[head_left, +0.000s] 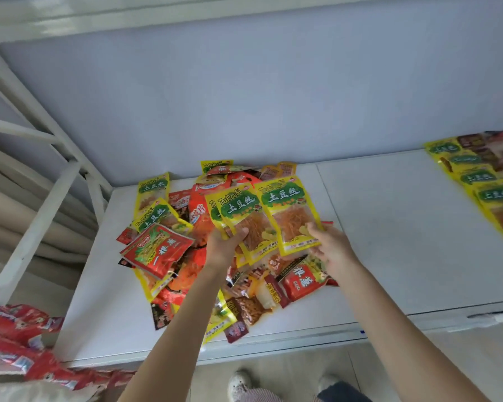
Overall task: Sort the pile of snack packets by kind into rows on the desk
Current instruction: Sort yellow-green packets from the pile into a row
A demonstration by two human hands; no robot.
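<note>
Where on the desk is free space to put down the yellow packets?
Bare desk lies between the pile and the yellow row at the right. A smaller bare strip runs left of the pile. The middle is crowded.

The flat plastic snack packets in the person's hands (288, 216) are bright yellow with a green cloud-shaped label and a clear window of orange-brown shreds. The overlapping row of the same yellow-and-green packets (476, 181) lies on the plain white desk top (384, 242). A glossy red packet with green and yellow print (157, 250) tops the pile. Dark brown small packets (247, 310) lie at its near edge. The wall (244, 97) is pale blue-grey.
</note>
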